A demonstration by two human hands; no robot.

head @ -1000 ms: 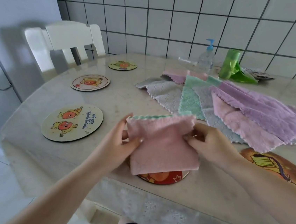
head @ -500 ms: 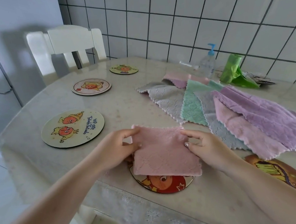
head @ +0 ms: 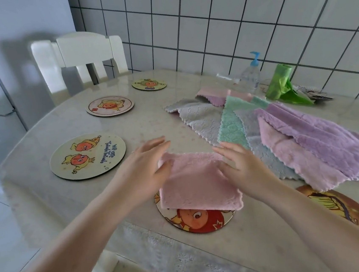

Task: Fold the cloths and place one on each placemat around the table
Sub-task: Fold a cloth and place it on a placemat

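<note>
A folded pink cloth (head: 198, 184) lies on the round placemat (head: 196, 222) nearest me at the table's front edge. My left hand (head: 146, 163) is at its left side with fingers spread and straight. My right hand (head: 241, 164) rests over its right side, fingers also straight. A pile of unfolded cloths (head: 285, 138), grey, green, pink and purple, lies to the right. Bare round placemats sit at left (head: 87, 156), further back (head: 110, 105), at the far end (head: 149, 84) and at the right edge (head: 345, 207).
A white chair (head: 82, 59) stands at the table's far end. A clear pump bottle (head: 249, 75) and a green bag roll (head: 279, 83) stand by the tiled wall. The marble table (head: 47, 194) edge runs just below the near placemat.
The pink cloth, held up and pinched in both hands a second ago, now lies flat on the near placemat. Both hands have let go and their fingers have straightened.
</note>
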